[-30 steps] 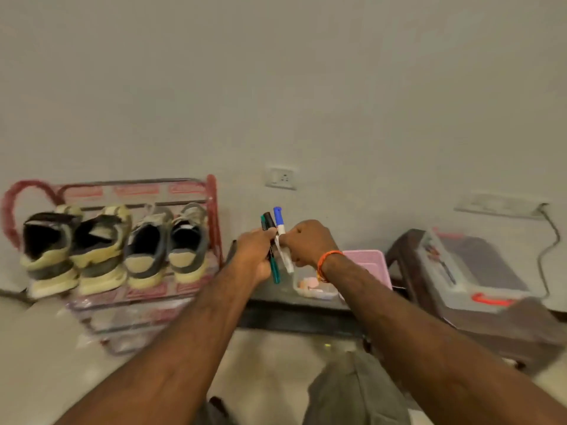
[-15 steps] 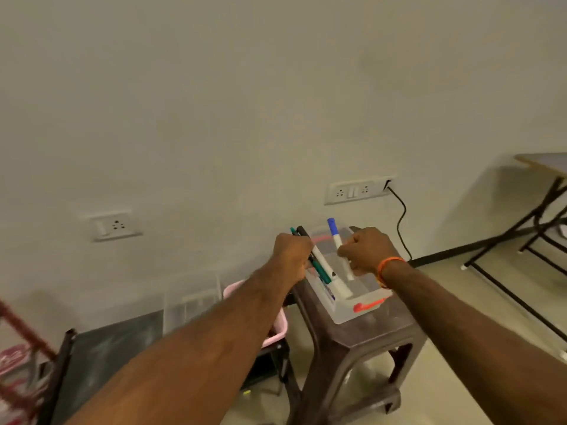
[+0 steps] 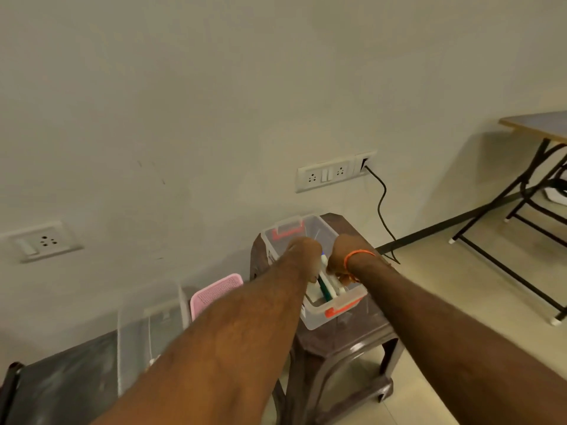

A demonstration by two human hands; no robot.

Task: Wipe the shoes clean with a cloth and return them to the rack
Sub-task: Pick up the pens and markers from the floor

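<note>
No shoes, rack or cloth are in view. Both my hands are lowered into a clear plastic box [image 3: 339, 314] with orange latches, which sits on a brown plastic stool [image 3: 340, 342]. My left hand [image 3: 302, 253] is curled around green and black markers [image 3: 323, 291] whose lower ends lie inside the box. My right hand [image 3: 342, 256], with an orange band at the wrist, pinches a white marker with a blue cap [image 3: 333, 285] beside them. The fingers are mostly hidden behind the backs of the hands.
A pink basket [image 3: 214, 291] and a clear container [image 3: 150, 317] stand left of the stool, with a dark board [image 3: 61, 384] beyond them. Wall sockets [image 3: 325, 176] and a black cable [image 3: 382, 207] are behind. A folding table [image 3: 537, 124] stands at right.
The view swung right, away from the shoe rack, which left the frame. Both hands moved down with the markers from above the box into it.
</note>
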